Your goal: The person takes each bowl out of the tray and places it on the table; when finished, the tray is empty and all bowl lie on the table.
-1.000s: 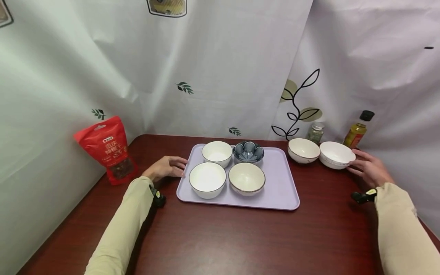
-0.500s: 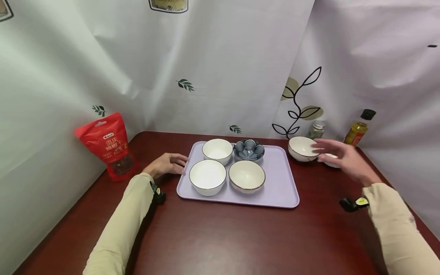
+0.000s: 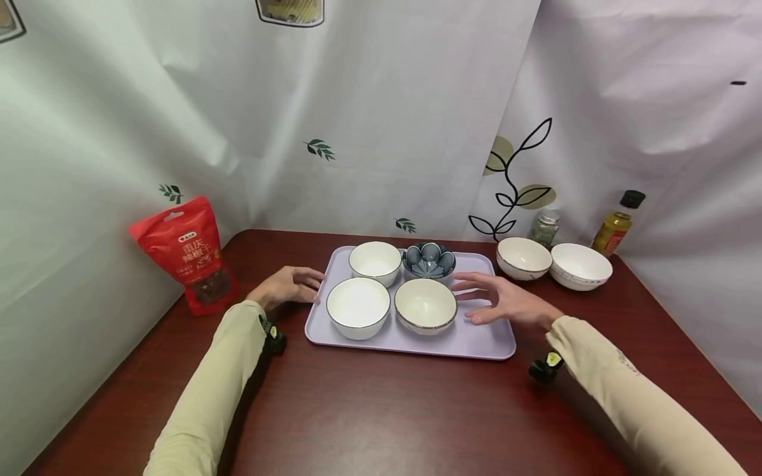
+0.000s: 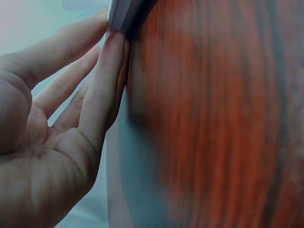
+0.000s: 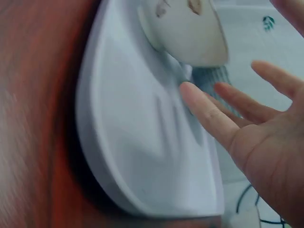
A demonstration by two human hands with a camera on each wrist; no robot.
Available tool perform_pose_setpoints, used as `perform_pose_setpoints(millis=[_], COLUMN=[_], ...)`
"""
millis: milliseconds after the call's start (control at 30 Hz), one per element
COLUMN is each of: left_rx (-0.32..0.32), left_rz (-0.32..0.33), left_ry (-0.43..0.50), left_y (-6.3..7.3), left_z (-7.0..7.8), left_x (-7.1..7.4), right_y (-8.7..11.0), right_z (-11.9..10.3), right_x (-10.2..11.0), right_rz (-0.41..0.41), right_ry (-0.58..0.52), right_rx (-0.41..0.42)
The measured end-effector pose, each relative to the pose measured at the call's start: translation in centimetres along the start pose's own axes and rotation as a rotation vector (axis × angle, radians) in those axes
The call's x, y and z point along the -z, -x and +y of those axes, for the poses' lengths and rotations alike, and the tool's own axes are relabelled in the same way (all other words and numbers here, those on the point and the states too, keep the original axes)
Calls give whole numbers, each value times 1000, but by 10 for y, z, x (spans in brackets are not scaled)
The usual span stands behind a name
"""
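A lilac tray (image 3: 485,344) bears several bowls in the head view. White bowls with dark rims stand at its back left (image 3: 375,260) and front left (image 3: 358,305). A cream bowl (image 3: 425,305) is at front centre, with a dark blue petal-patterned bowl (image 3: 429,260) behind it. My left hand (image 3: 284,285) rests its fingertips at the tray's left rim, fingers relaxed. Over the tray's right part, my right hand (image 3: 506,299) holds nothing. Its fingers are extended and spread, the tips close to the cream and blue bowls.
Two more white bowls, one nearer (image 3: 524,258) and one farther right (image 3: 581,266), stand right of the tray. Behind them are a small glass jar (image 3: 544,228) and an oil bottle (image 3: 619,225). A red pouch (image 3: 193,254) leans at the left wall.
My right hand has left the far-right bowl, passed the other white bowl and moved left over the tray. The left hand stays at the tray's left rim; the bowls have not moved.
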State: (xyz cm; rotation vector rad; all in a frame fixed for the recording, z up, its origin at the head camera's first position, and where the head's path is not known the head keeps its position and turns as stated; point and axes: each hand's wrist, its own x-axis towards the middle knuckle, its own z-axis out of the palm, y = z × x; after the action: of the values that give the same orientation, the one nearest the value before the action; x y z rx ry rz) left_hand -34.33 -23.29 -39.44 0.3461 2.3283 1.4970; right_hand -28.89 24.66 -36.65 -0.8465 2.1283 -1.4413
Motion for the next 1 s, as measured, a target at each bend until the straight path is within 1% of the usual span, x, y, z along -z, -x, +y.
perform_pose_setpoints(millis=[67, 133, 300, 433, 600, 700, 767, 833, 1000], left_rx=[-1, -4, -10, -19, -14, 3, 1, 11, 4], left_rz=[-2, 0, 7, -2, -1, 8, 9, 17, 13], left_ry=[-1, -5, -6, -6, 4, 18, 8, 9, 1], left_y=[0, 0, -1, 0, -1, -2, -1, 0, 1], left_z=[-1, -1, -2, -1, -2, -3, -3, -3, -4], left_x=[0, 0, 1, 1, 2, 2, 3, 3, 3], right_y=[-5, -9, -19, -27, -37, -40, -41, -42, -41], right_z=[1, 1, 1, 1, 0, -1, -1, -1, -2], right_x=[-5, -10, -21, -31, -41, -45, -46, -48, -50], right_rz=[3, 12, 65, 108, 139, 171, 190, 207, 229], right_ry=[-15, 0, 52, 41, 84, 137, 161, 179, 198], right_rx=[-14, -27, -8, 15, 2, -11, -16, -24, -28])
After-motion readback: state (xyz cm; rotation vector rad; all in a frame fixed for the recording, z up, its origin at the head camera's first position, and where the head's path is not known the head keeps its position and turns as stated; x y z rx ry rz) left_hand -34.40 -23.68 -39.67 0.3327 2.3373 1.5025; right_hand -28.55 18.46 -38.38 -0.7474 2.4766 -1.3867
